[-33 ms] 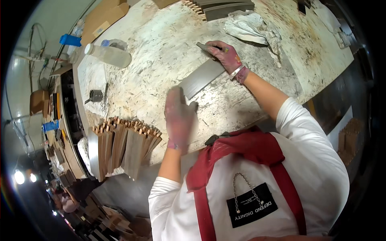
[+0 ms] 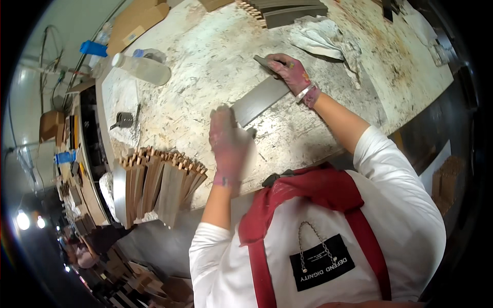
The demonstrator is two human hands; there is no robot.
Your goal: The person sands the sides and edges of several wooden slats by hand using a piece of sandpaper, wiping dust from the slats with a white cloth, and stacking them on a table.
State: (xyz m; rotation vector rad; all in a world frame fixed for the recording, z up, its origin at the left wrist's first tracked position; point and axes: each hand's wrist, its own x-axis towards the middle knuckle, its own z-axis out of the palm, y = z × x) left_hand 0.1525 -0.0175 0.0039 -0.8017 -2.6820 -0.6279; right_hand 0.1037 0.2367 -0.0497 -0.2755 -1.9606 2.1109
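Observation:
A flat grey panel [image 2: 261, 101] lies slantwise on the worktable [image 2: 179, 110]. At its far right end my right hand [image 2: 291, 73], in a stained pink glove, is closed round a small dark flat block [image 2: 263, 61]. Part of that block is hidden under the fingers. My left hand [image 2: 226, 138], also gloved and smeared by motion, is at the panel's near left end. Its fingers look stretched out and the thumb stands apart, by the panel's near edge. Whether the palm presses on the panel cannot be made out.
Several wooden slats with pegged ends [image 2: 162, 187] stand bunched at the table's near left edge. More slats [image 2: 292, 11] lie at the back. A white cloth [image 2: 318, 38], a cloudy bottle [image 2: 144, 69], a dark coil-like item [image 2: 123, 120] and a cardboard box [image 2: 136, 25] are around the tabletop.
The view has shifted slightly, moving the tabletop things a little to the right in the picture. My left hand has moved slightly up and left; the right hand keeps its hold on the block.

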